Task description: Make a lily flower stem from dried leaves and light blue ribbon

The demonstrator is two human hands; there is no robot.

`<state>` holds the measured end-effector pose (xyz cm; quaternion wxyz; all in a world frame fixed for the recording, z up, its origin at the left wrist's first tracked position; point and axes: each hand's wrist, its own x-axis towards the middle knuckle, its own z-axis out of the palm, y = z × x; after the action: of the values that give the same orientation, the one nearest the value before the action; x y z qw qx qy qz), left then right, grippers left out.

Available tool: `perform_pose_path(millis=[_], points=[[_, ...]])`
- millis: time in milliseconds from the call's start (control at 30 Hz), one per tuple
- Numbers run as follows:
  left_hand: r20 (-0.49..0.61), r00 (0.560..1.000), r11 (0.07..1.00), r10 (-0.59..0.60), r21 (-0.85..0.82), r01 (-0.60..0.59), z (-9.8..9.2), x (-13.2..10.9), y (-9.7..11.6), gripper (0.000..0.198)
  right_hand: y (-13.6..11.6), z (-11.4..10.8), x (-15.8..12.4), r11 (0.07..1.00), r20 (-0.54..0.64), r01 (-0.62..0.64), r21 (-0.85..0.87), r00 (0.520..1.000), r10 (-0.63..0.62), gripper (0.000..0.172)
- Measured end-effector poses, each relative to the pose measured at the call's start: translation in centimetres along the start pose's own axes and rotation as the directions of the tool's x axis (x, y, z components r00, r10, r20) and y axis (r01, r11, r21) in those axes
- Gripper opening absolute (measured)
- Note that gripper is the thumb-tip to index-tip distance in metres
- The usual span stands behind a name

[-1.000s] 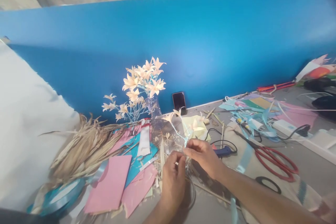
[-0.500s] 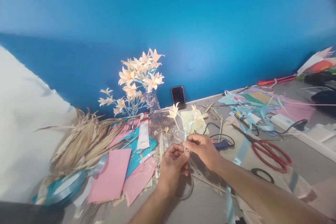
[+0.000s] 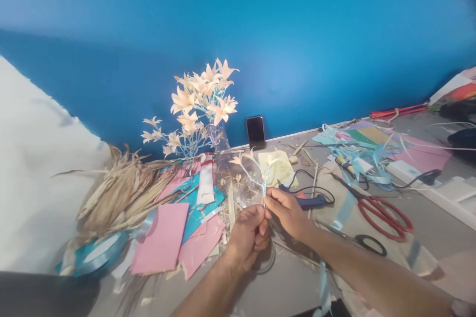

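In the middle of the head view, an artificial flower stem [image 3: 264,187] wrapped in pale blue ribbon stands upright between my hands, with small cream flowers [image 3: 272,158] on its branches. My left hand [image 3: 250,233] is closed around the lower end of the stem. Just above it, my right hand [image 3: 285,210] pinches the stem between thumb and fingers. A yellow paper piece [image 3: 277,168] lies behind the flowers. Beside my right hand is a blue-handled tool with a cord, perhaps a glue gun [image 3: 312,201].
A vase [image 3: 219,138] of cream flowers stands by the wall near a phone [image 3: 256,132]. Dried husks [image 3: 111,193], pink paper [image 3: 163,237] and a ribbon roll [image 3: 100,257] lie left. Red-handled scissors [image 3: 386,218], black-handled scissors [image 3: 372,244] and a power strip [image 3: 431,190] lie right.
My left hand's fingers have closed more tightly round the lower stem. The flower head has turned, so its blooms now face differently. The camera view has shifted slightly.
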<state>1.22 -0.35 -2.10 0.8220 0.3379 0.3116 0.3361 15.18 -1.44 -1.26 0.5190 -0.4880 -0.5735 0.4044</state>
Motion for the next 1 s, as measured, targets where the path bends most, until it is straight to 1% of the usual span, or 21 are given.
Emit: perform_pose_path(millis=[100,233,333,433,500,567,600,667,733,833,900,1000], points=[[-0.051,0.998,0.998,0.043,0.043,-0.041,0.2,-0.1,-0.4,0.034,0.2,0.4,-0.1,0.997,-0.027,0.043,-0.065,0.999,-0.045,0.037],[-0.126,0.987,0.992,0.099,0.093,-0.088,0.6,-0.2,-0.4,0.037,0.6,0.7,-0.1,0.988,-0.025,0.086,-0.126,0.996,-0.09,0.033],[-0.16,0.969,0.972,0.189,0.171,-0.161,0.6,-0.3,-0.5,0.038,0.9,0.8,0.0,0.971,-0.026,0.15,-0.183,0.987,-0.158,0.028],[-0.155,0.947,0.939,0.281,0.251,-0.237,0.5,-0.3,-0.5,0.039,1.6,0.8,0.1,0.929,-0.06,0.192,-0.317,0.973,-0.221,0.021],[-0.163,0.929,0.918,0.331,0.281,-0.278,0.3,-0.2,-0.4,0.038,2.1,0.7,0.2,0.899,-0.06,0.174,-0.402,0.975,-0.216,0.016],[-0.178,0.912,0.902,0.37,0.303,-0.307,0.2,-0.2,-0.1,0.038,2.4,0.5,0.4,0.89,-0.029,0.152,-0.43,0.983,-0.182,0.014],[-0.186,0.904,0.894,0.384,0.319,-0.314,0.1,-0.2,0.0,0.038,2.5,0.4,0.5,0.898,-0.012,0.148,-0.415,0.986,-0.168,0.015],[-0.207,0.888,0.874,0.411,0.366,-0.319,0.0,-0.2,0.2,0.038,2.5,0.2,0.7,0.924,0.0,0.147,-0.353,0.988,-0.157,0.022],[-0.228,0.878,0.862,0.422,0.401,-0.31,0.0,-0.2,0.3,0.037,2.3,0.0,0.9,0.948,-0.022,0.139,-0.285,0.988,-0.152,0.031],[-0.233,0.892,0.885,0.387,0.366,-0.288,-0.1,-0.1,0.2,0.035,2.1,-0.2,1.0,0.97,-0.061,0.113,-0.214,0.99,-0.128,0.038],[-0.219,0.909,0.91,0.354,0.304,-0.282,-0.1,0.1,0.1,0.033,1.8,-0.3,0.9,0.987,-0.053,0.08,-0.142,0.995,-0.088,0.036],[-0.194,0.931,0.939,0.309,0.217,-0.266,-0.2,0.3,-0.1,0.031,1.2,-0.4,0.7,0.998,-0.012,-0.016,0.054,1.0,0.017,0.022]])
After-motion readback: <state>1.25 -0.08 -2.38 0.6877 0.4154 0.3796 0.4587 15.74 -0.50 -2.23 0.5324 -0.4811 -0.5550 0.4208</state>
